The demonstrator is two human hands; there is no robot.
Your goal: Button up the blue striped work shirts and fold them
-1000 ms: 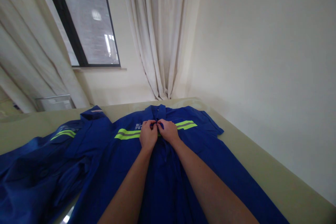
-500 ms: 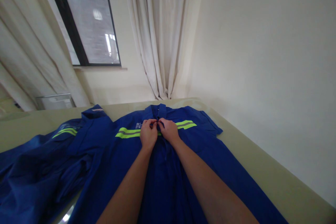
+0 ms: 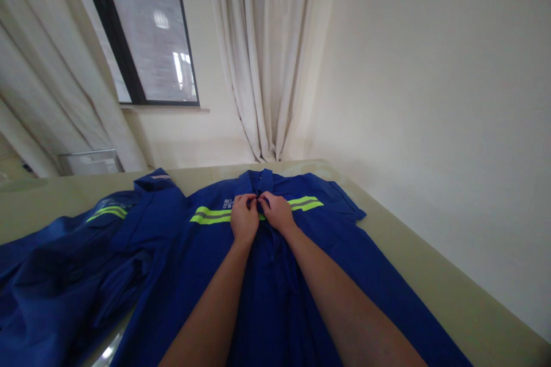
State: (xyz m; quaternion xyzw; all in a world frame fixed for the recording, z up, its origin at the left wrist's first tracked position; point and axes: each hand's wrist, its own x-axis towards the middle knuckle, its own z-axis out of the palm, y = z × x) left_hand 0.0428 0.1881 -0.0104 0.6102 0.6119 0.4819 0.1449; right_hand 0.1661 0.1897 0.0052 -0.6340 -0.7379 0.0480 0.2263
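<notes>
A blue work jacket (image 3: 344, 252) with a yellow-green reflective stripe across the chest is spread in front of me, its collar toward the far edge. My left hand (image 3: 244, 218) pinches the front placket just below the collar, over the stripe. Close beside it, my right hand (image 3: 276, 212) pinches the placket's other side, and the fingertips of both hands almost meet. The small spot between the fingertips is hidden, so a button or fastener cannot be made out.
A second blue garment (image 3: 86, 264) with a similar stripe lies crumpled to the left. Both rest on a pale green table (image 3: 413, 252). Along its right side runs a white wall (image 3: 439, 97). Beyond the far edge hang beige curtains (image 3: 267, 57) by a dark-framed window (image 3: 146, 28).
Both hands stay at the same spot on the placket, with only slight finger movement. The view has shifted very slightly.
</notes>
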